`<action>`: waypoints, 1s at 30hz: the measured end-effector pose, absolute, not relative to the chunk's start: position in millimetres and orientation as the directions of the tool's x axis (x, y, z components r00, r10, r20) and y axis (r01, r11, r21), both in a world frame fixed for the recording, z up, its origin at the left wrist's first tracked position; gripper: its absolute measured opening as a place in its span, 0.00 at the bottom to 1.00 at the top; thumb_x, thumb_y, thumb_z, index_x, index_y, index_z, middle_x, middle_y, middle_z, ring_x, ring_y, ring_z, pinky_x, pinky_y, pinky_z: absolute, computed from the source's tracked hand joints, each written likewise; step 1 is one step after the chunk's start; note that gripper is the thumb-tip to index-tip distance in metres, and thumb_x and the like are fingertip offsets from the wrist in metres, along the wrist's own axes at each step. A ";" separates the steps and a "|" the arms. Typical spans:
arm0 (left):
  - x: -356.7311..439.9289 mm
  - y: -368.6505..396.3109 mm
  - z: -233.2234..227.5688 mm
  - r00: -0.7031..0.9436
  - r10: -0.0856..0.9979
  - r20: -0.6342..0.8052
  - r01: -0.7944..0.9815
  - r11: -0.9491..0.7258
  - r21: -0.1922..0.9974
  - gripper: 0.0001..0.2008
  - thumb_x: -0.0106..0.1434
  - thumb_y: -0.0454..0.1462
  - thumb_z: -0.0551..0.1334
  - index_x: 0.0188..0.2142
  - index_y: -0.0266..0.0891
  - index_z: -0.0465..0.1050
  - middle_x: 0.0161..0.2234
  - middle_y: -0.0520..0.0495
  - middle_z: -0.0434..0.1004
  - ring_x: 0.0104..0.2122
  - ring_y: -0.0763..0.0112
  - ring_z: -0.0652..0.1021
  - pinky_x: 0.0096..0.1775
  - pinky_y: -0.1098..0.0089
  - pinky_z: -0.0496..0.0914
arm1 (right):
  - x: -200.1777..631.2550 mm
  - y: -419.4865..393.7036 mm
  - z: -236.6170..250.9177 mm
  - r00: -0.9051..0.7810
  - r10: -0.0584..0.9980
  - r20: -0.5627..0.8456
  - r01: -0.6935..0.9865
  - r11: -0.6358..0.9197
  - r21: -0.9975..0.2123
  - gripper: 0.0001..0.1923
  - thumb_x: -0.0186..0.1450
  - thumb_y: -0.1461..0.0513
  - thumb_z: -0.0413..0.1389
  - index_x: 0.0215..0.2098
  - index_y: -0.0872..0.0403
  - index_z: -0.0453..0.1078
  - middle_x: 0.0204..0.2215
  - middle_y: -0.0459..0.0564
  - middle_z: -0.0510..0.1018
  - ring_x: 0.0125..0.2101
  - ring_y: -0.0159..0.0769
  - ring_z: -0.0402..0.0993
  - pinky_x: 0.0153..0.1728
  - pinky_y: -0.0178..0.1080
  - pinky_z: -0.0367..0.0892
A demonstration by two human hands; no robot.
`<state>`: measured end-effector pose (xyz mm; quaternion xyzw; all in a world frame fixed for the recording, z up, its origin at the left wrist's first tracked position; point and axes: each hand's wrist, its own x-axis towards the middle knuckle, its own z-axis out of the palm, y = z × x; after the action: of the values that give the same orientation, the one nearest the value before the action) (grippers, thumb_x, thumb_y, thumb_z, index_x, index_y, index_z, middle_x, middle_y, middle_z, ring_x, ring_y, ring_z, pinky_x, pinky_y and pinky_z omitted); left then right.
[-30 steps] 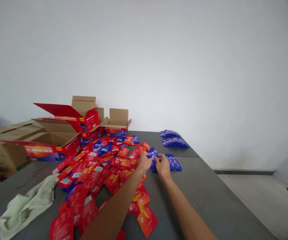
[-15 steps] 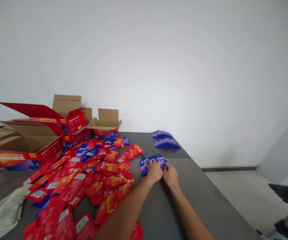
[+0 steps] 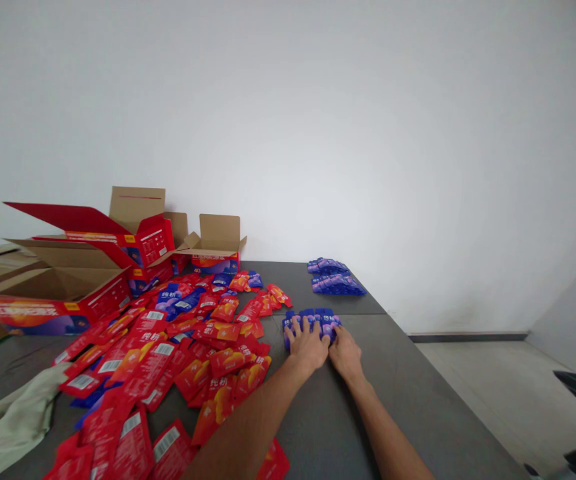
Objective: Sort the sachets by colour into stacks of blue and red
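A short row of blue packets [image 3: 313,318] lies on the dark grey table [image 3: 418,400] at mid-depth. My left hand [image 3: 308,343] rests flat on the row with its fingers spread. Just to its right, my right hand [image 3: 346,353] touches the row's right end; its fingertips are tucked against the packets, so its grip is unclear. A big heap of red and orange packets [image 3: 168,360], with a few blue ones mixed in, spreads out left of my hands.
Two piles of blue packets [image 3: 335,277] sit at the table's far right, near the white wall. Open red cardboard boxes [image 3: 93,267] stand at the back left. A pale cloth [image 3: 8,420] lies at the near left. The table's right edge drops to the floor.
Both hands brought the blue packets nearer along the table. My left hand has since opened and flattened onto the row. The view swung a little to the right.
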<state>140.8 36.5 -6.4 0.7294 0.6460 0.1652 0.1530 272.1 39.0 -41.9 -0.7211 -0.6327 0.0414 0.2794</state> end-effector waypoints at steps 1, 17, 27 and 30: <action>138.3 36.1 -9.2 0.126 0.992 0.018 0.888 -0.121 0.444 0.33 0.65 0.54 0.49 0.67 0.48 0.58 0.71 0.43 0.49 0.69 0.38 0.44 0.63 0.36 0.38 | 271.8 39.0 -42.1 0.204 0.936 0.286 0.888 -0.055 -0.456 0.26 0.64 0.67 0.47 0.59 0.53 0.69 0.60 0.56 0.70 0.61 0.41 0.64 0.60 0.43 0.58; 114.4 33.4 -19.0 0.164 0.978 0.131 0.863 -0.207 0.461 0.33 0.66 0.53 0.49 0.68 0.51 0.55 0.71 0.44 0.48 0.70 0.41 0.42 0.64 0.37 0.34 | 245.7 35.9 -22.9 0.179 0.935 0.306 0.925 -0.054 -0.375 0.27 0.64 0.69 0.46 0.60 0.54 0.68 0.64 0.56 0.64 0.65 0.43 0.56 0.60 0.48 0.58; 27.7 25.0 0.3 0.027 0.972 0.231 0.920 -0.115 0.376 0.31 0.68 0.52 0.47 0.68 0.48 0.55 0.70 0.41 0.50 0.69 0.43 0.47 0.64 0.37 0.40 | 157.7 49.3 -21.0 -0.055 0.904 0.423 0.897 0.230 -0.376 0.23 0.65 0.66 0.47 0.55 0.57 0.72 0.59 0.58 0.71 0.60 0.44 0.65 0.60 0.44 0.60; -8.8 25.2 1.4 -0.054 0.969 0.241 0.934 -0.037 0.357 0.31 0.68 0.50 0.50 0.67 0.44 0.57 0.69 0.39 0.54 0.69 0.44 0.50 0.65 0.39 0.42 | 118.4 51.3 -16.3 -0.135 0.890 0.435 0.865 0.320 -0.387 0.22 0.66 0.65 0.47 0.54 0.57 0.73 0.58 0.58 0.72 0.59 0.43 0.67 0.60 0.43 0.60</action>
<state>-8.8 25.2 1.4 0.6866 0.6928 0.2167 0.0411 118.4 51.3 -16.3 -0.5826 -0.7531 0.0210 0.3051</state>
